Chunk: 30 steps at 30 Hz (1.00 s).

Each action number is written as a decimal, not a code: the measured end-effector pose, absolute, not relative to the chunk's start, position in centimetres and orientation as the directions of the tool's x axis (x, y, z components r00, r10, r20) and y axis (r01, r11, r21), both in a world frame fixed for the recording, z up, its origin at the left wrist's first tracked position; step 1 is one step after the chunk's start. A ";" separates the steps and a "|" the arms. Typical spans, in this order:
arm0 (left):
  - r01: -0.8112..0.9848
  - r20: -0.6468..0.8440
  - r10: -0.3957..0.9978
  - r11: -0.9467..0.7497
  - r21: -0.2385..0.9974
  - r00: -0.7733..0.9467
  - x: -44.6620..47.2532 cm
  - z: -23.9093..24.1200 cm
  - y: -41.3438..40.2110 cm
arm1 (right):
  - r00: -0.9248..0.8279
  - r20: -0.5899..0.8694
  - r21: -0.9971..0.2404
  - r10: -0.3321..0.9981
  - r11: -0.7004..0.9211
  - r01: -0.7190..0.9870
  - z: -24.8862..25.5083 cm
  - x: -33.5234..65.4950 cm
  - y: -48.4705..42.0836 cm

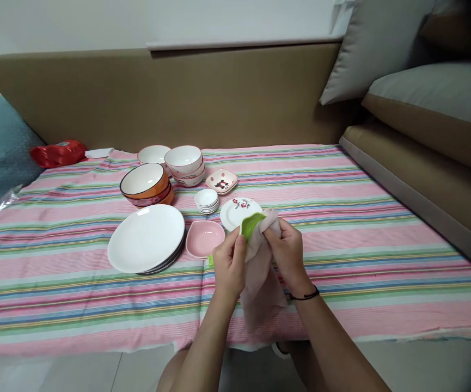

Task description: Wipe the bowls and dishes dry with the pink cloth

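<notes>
Between my two hands is a small green dish (pixel 251 224), tilted up, its right part covered by a pale cloth (pixel 260 272). My left hand (pixel 230 260) is closed on the dish's left edge. The fingers of my right hand (pixel 287 251) are wrapped in the cloth, pressing it against the dish; its lower end hangs down over the table edge side. Just behind them lies a white plate with red flowers (pixel 235 212). Left of my left hand sits a pink dish (pixel 205 238) with a bit of green at its lower right.
Large white plates (pixel 147 239) are stacked at left, with orange bowls (pixel 145 182) and white bowls (pixel 184 160) behind. Small white dishes (pixel 206 200) and a patterned square dish (pixel 221 181) stand mid-cloth. A red package (pixel 58 154) lies far left; sofa cushions (pixel 431 109) border the right.
</notes>
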<state>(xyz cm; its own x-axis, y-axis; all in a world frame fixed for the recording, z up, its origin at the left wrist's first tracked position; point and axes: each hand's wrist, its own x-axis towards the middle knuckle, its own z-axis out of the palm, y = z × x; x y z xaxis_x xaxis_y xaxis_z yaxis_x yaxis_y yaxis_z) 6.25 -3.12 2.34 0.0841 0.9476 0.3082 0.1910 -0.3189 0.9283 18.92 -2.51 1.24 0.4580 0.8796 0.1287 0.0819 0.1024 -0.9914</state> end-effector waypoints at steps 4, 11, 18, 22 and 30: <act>0.194 0.314 0.946 -0.323 0.926 0.080 6.2 2.2 -3.2 | 0.453 0.134 -0.991 0.882 0.115 0.068 1.4 18.8 -2.5; 0.197 0.339 0.936 -0.351 0.915 0.095 6.2 2.0 -3.3 | 0.433 0.096 -0.994 0.896 0.106 0.002 1.2 18.9 -2.4; 0.201 0.339 0.937 -0.350 0.915 0.088 6.2 1.7 -3.1 | 0.373 0.093 -0.991 0.923 0.124 -0.058 0.6 19.2 -2.2; 0.190 0.329 0.941 -0.339 0.921 0.081 6.3 1.6 -3.1 | 0.357 0.128 -0.990 0.925 0.139 -0.007 0.8 19.1 -2.2; 0.068 0.300 0.952 -0.303 0.950 0.061 6.6 1.9 -2.8 | 0.474 0.226 -0.966 0.851 0.134 0.220 1.3 19.1 -2.5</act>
